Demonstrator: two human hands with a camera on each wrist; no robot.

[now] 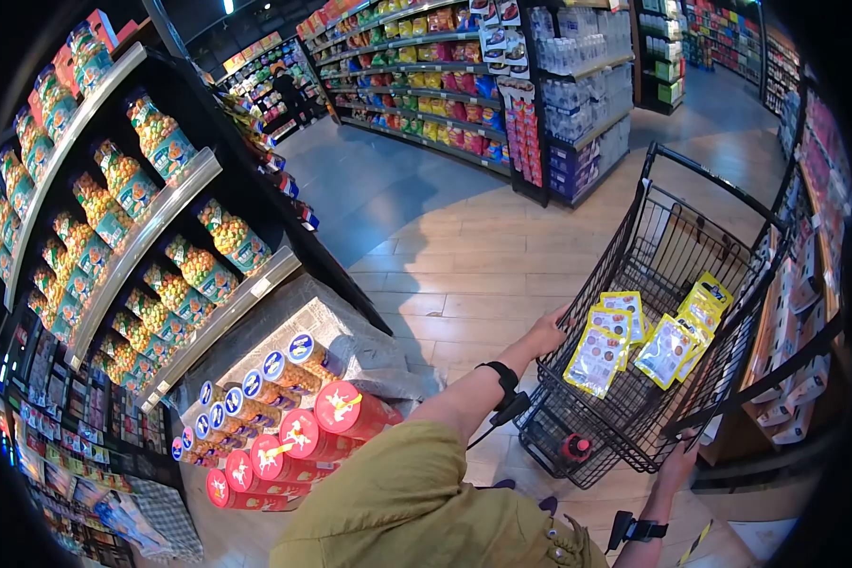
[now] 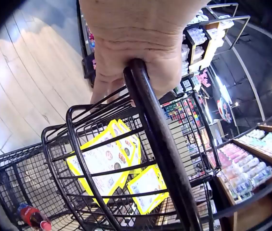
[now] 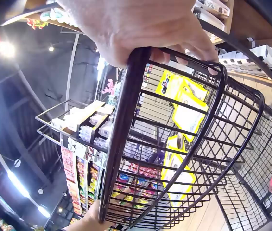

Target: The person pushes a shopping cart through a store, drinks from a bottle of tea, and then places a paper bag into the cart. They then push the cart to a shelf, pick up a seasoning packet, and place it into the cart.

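Note:
A black wire shopping cart (image 1: 721, 180) stands in front of me. My left hand (image 1: 544, 334) grips one end of its handle, and my right hand (image 1: 676, 467) grips the other. In the left wrist view the left hand (image 2: 136, 43) wraps the dark handle bar (image 2: 161, 139). The right wrist view has the right hand (image 3: 140, 26) curled over the bar's opposite end. Several yellow-edged packets (image 1: 597, 356) lie in the basket, some overlapping. On the lower rack lies a red-capped bottle (image 1: 575, 448) with dark contents and a red label.
At left, a shelf (image 1: 175, 204) holds several jars of colourful snacks, with red round tins (image 1: 350, 409) and blue-lidded jars (image 1: 301, 347) below. Snack-bag shelves (image 1: 416, 80) and bottled-water packs (image 1: 587, 57) stand ahead. Shelving (image 1: 809, 275) runs close along the cart's right side. Wooden floor (image 1: 483, 241) stretches ahead.

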